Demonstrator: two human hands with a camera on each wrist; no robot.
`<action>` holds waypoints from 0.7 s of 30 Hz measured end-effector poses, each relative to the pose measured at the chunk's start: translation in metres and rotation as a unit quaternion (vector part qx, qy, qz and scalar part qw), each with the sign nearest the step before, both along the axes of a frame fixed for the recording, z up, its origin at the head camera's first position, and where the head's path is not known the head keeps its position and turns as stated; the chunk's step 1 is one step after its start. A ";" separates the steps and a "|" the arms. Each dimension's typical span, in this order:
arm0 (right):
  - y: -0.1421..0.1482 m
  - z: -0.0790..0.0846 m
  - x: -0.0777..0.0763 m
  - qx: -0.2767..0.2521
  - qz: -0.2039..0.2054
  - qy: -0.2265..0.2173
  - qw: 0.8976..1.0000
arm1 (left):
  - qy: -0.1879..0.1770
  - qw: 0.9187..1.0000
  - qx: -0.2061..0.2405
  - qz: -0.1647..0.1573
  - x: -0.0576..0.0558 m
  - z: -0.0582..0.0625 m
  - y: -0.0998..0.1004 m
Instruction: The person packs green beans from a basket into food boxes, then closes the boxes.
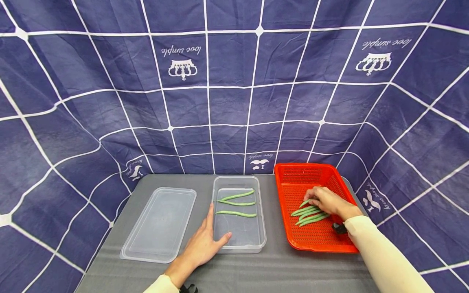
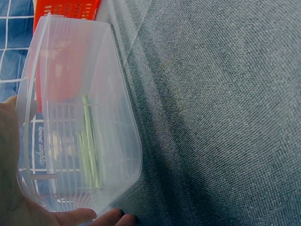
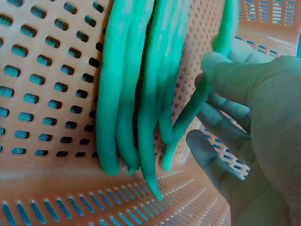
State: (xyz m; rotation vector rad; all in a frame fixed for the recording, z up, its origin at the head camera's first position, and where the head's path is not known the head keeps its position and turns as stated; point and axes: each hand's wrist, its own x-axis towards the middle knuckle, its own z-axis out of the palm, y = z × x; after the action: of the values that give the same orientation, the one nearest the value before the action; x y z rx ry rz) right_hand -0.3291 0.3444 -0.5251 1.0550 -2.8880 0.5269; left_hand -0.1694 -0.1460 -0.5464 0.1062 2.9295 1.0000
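Note:
Inside the red perforated basket (image 1: 289, 240), my right hand (image 1: 324, 199) pinches one green bean (image 3: 192, 106) between thumb and fingers. Several more green beans (image 3: 148, 89) lie side by side on the basket floor just beside it. My left hand (image 1: 205, 242) rests against the left side of the clear plastic container (image 1: 239, 238), its fingers extended along the wall and the thumb over the near rim. Three green beans (image 1: 236, 213) lie crosswise in the container, spaced apart toward its far half. The left wrist view shows them through the container's wall.
A clear plastic lid (image 1: 159, 226) lies flat on the grey cloth (image 1: 278, 272) left of the container. Behind and at both sides hangs a blue cloth with white grid lines (image 1: 231, 106). The basket stands right of the container, with a gap between them.

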 end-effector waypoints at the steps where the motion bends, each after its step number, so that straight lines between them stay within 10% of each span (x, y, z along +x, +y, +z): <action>1: 0.000 0.000 -0.001 -0.006 0.003 0.005 1.000 | 0.001 1.000 0.000 -0.001 0.000 0.000 0.000; 21: -0.020 0.017 0.007 -0.047 0.001 0.076 0.996 | 0.007 1.000 -0.001 -0.002 -0.001 -0.003 0.001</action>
State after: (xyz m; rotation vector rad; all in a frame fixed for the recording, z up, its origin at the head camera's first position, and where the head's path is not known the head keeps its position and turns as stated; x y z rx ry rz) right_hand -0.3219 0.3239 -0.5083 1.0358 -2.7028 0.5496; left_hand -0.1701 -0.1453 -0.5493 0.1187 2.9420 1.0016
